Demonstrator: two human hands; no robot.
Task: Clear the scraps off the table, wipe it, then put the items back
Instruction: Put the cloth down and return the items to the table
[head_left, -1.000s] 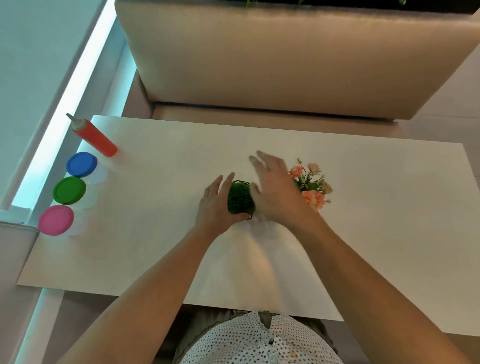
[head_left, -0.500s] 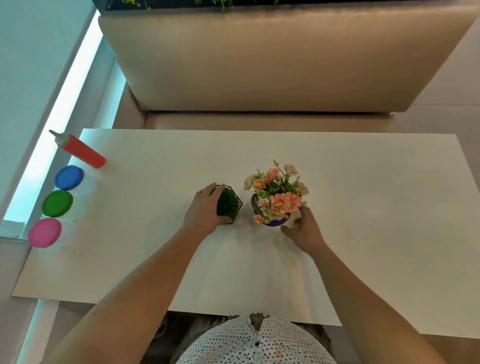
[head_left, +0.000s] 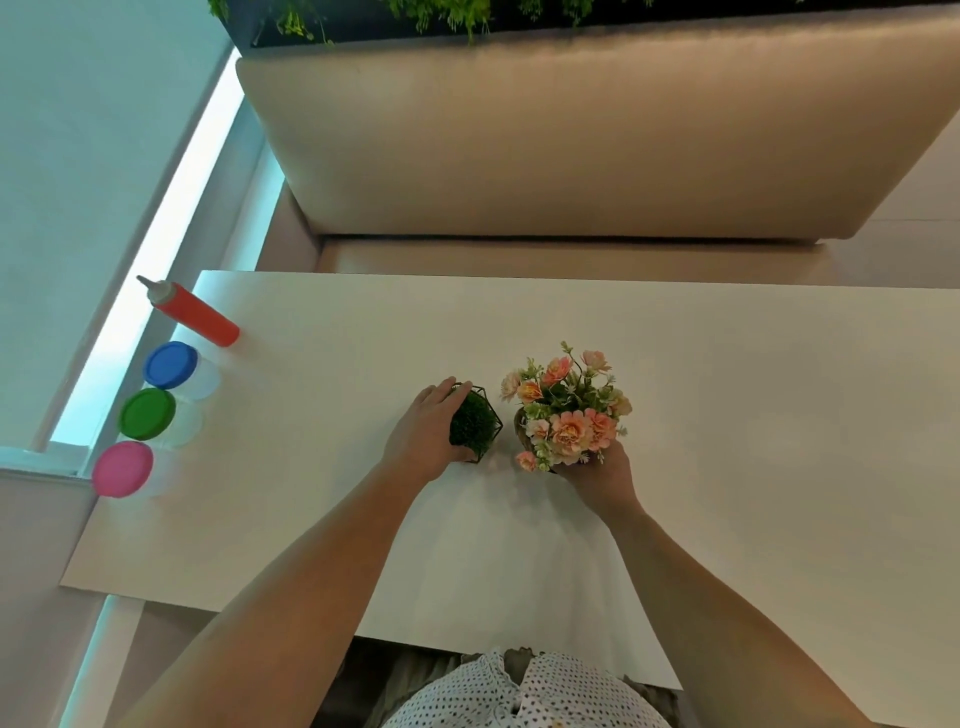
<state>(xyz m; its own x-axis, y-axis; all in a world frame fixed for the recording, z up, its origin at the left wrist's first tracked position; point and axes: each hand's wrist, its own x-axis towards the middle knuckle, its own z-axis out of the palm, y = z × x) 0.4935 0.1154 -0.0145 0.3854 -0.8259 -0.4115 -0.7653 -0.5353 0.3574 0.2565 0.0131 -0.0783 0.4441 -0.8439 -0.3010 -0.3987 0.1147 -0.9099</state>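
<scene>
A small green moss plant in a black wire frame (head_left: 475, 423) stands near the middle of the white table (head_left: 753, 415). My left hand (head_left: 423, 434) grips it from the left, fingers curled over its top and side. Right beside it stands a pot of pink and peach flowers (head_left: 566, 410). My right hand (head_left: 597, 475) holds that pot from the near side, its fingers hidden under the blooms. No scraps show on the tabletop.
Along the table's left edge stand a red squeeze bottle (head_left: 195, 312) and three clear jars with a blue lid (head_left: 170, 365), a green lid (head_left: 148, 414) and a pink lid (head_left: 123, 468). A beige bench (head_left: 571, 145) runs behind the table.
My right hand moved from above the moss plant to the near side of the flower pot and closed on it. My left hand stays on the moss plant.
</scene>
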